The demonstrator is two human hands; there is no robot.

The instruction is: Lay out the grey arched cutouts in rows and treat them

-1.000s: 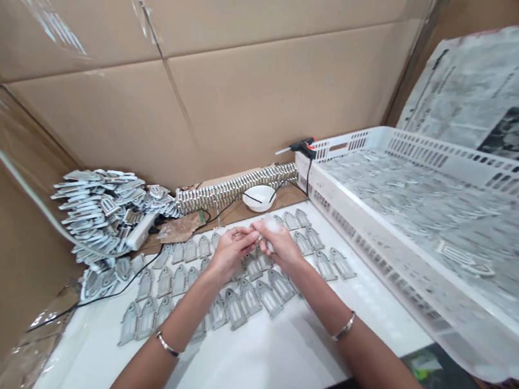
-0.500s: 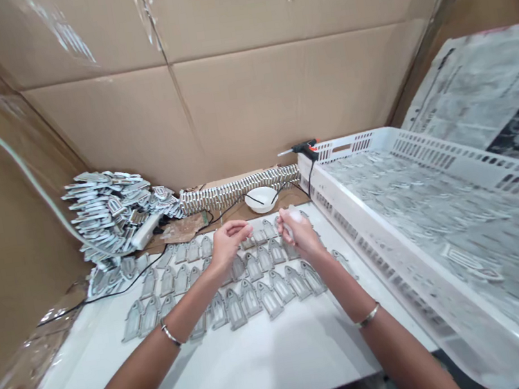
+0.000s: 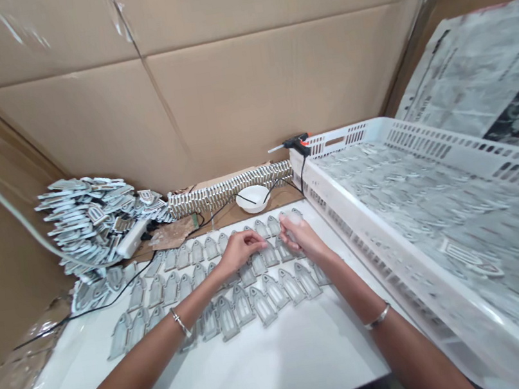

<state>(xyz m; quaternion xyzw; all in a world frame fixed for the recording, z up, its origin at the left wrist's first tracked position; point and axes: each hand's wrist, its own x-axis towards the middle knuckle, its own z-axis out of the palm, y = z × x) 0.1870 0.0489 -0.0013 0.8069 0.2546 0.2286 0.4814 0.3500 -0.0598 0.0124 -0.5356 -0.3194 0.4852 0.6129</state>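
You're working with two hands over a white tabletop, one bangle on each wrist: left bangle, right bangle.

Right hand: you're pinching a small pale object between thumb and fingers, at the far edge of the layout. It's too blurred to name, but it's whitish and looks translucent.

Left hand: you're holding it curled, fingertips pointing toward the right hand and just apart from it. I can't tell if it's gripping anything.

Both hands are hovering over the arched grey pieces, roughly forty, laid flat in loose rows and not exactly countable. Each has a pointed top and slotted, window-like openings.

Around you:
- 1 heap of similar pieces, left of the layout
- 1 long row of pieces standing on edge along the back
- 1 white bowl just in front of that row
- 1 glue gun at the crate's back corner
- 1 white power strip against the heap
- 1 white plastic crate on the right, full of pieces
- 1 newspaper behind the crate
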